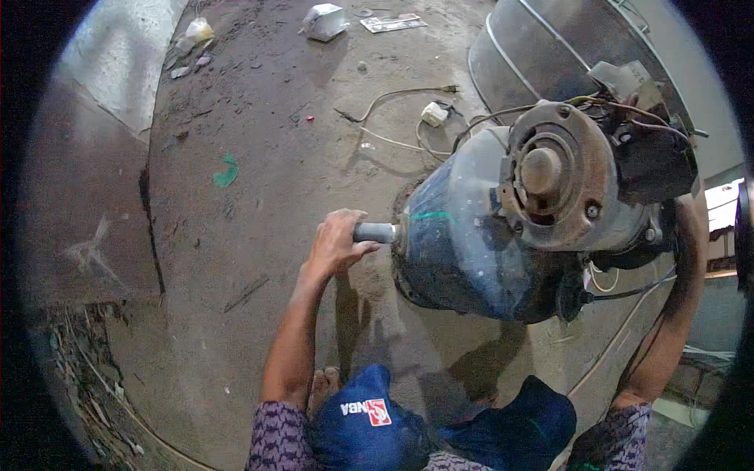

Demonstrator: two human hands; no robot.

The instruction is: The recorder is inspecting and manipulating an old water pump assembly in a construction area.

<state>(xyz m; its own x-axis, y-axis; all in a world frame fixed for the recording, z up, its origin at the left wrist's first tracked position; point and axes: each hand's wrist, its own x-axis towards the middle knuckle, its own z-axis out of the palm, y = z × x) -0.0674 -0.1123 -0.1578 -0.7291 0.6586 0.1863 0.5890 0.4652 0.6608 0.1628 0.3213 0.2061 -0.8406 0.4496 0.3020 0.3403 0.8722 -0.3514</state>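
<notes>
A blue, worn, drum-shaped machine [440, 259] stands tilted on the floor in front of me. Bolted on its upper right is a rusty electric motor [573, 173] with wires running to it. A short grey pipe [375, 232] sticks out of the machine's left side. My left hand [336, 242] is closed round the outer end of that pipe, thumb below and fingers above. On the right, my right arm reaches up along the motor's far side. The motor hides the fingers of my right hand [691, 206], so its grip cannot be seen.
A power cord with a plug [449, 89] and a white adapter [433, 115] lie behind the machine. A large metal drum [534, 47] stands at the back right. At the left is a brown board [94, 212]. A clear plastic block [324, 22] rests far back.
</notes>
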